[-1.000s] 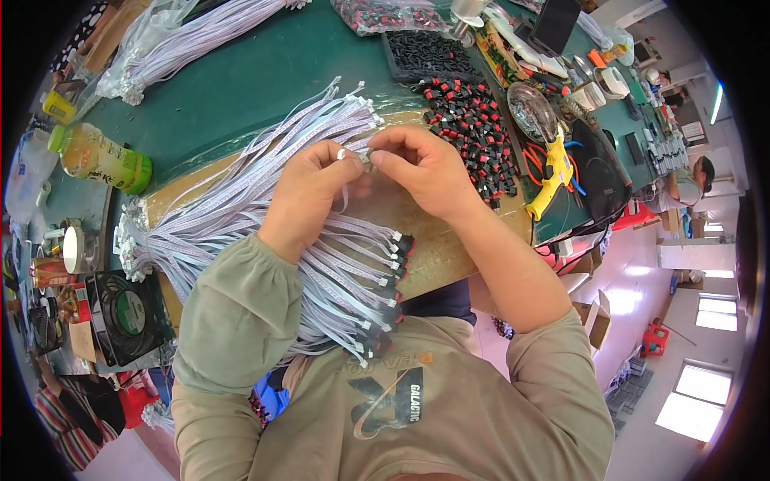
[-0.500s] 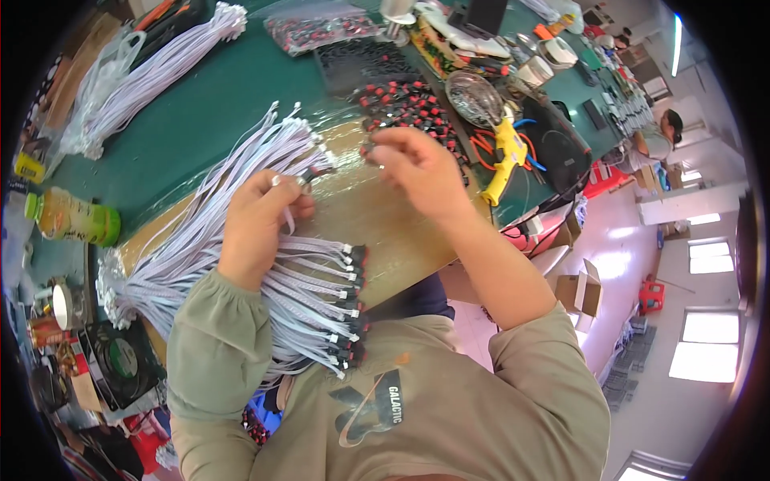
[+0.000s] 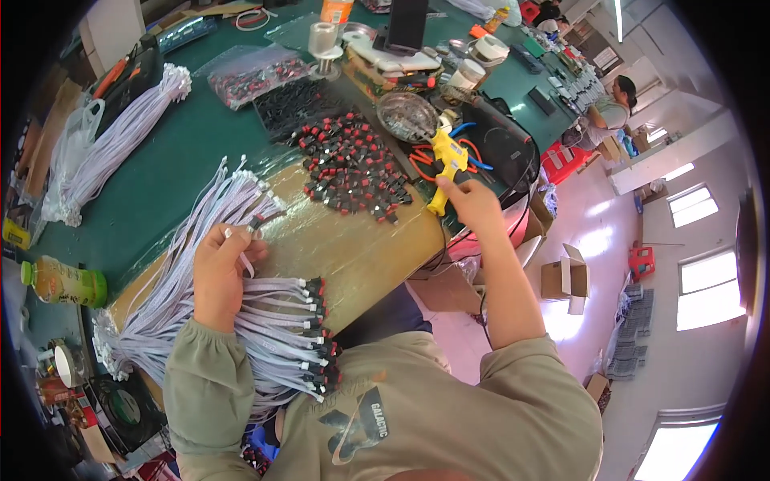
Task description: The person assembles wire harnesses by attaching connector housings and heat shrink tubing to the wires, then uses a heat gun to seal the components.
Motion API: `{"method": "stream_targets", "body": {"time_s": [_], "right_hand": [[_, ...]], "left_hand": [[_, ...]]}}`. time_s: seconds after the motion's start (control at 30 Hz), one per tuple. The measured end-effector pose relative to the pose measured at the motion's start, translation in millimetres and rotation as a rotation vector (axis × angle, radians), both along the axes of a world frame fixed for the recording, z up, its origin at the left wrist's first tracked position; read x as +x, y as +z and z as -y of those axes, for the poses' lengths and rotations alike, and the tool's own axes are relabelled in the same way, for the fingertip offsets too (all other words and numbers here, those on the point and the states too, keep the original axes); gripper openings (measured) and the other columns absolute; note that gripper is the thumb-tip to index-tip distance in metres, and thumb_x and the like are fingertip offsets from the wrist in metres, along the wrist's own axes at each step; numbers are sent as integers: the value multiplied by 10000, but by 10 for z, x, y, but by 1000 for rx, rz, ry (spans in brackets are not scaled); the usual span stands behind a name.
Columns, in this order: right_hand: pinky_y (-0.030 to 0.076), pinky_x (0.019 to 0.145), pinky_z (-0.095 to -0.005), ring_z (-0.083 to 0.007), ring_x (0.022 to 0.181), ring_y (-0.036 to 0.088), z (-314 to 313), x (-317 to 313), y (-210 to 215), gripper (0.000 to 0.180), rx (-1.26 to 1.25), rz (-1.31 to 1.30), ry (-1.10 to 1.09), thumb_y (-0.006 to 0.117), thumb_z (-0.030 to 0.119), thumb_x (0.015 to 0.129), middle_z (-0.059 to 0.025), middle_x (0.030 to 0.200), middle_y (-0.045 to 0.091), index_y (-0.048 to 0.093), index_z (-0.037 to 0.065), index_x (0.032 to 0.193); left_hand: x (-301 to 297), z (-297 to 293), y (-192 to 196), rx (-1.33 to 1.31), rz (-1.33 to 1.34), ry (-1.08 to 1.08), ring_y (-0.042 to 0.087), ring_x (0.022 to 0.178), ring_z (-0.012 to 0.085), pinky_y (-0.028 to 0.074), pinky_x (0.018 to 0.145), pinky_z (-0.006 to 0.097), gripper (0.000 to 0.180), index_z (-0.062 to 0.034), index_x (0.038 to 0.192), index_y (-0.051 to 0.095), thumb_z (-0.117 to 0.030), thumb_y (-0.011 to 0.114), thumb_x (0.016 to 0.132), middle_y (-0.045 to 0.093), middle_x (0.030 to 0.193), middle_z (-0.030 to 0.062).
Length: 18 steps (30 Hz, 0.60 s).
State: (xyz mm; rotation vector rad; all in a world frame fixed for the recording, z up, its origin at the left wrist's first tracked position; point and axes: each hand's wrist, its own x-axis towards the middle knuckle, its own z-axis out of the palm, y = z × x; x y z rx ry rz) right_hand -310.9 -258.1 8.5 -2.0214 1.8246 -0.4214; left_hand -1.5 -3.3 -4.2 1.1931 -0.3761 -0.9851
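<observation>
My left hand is closed in a pinch around a white cable, and a small dark switch sits at that cable's end by my fingertips. My right hand has its fingers curled on the handle of a yellow hot glue gun, at the table's right edge. Under and beside my left hand lies a fanned bundle of white cables; the nearer ones end in black-and-red switches. Beyond the brown work board is a pile of loose black-and-red switches.
A metal bowl and orange-handled pliers lie by the glue gun. Bagged switches, another white cable bundle and a green-capped drink bottle are on the table. A carton stands on the floor; a person sits farther off.
My right hand has moved right, from beside the switch pile to the glue gun's handle. My left hand still holds the cable, and the whole view has shifted.
</observation>
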Motion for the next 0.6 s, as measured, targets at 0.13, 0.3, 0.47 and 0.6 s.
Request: {"method": "stream_targets", "body": {"time_s": [0.13,0.3,0.47,0.6], "right_hand": [[476,853,-383,-329,994,630,-54,171,128,702,81,-45,36,630,633,747,-218,992,666,655,-28,982],[478,780,-368,-293,892,641,30,97,-18,602,83,125,-22,663,534,756,-202,919,666,648,-41,934],[468,664,-317,-212,728,612,-136,158,-77,390,41,984,89,686,250,801,-111,879,605,567,-2,1073],[474,550,-310,-202,625,580,-461,436,145,396,305,1306,186,636,49,771,-82,825,538,431,43,1110]], "left_hand": [[-27,-21,20,-24,16,28,618,758,183,507,731,313,125,8,909,570,-108,588,866,625,848,95],[-8,-26,2,-12,-10,19,614,747,182,508,729,316,123,7,896,578,-111,597,863,627,837,97],[-12,-9,13,-27,-39,36,615,736,184,512,719,317,118,11,892,581,-102,596,862,632,832,104],[-1,-20,25,-12,-58,53,619,737,192,518,716,321,111,11,889,579,-95,594,861,635,839,107]]}}
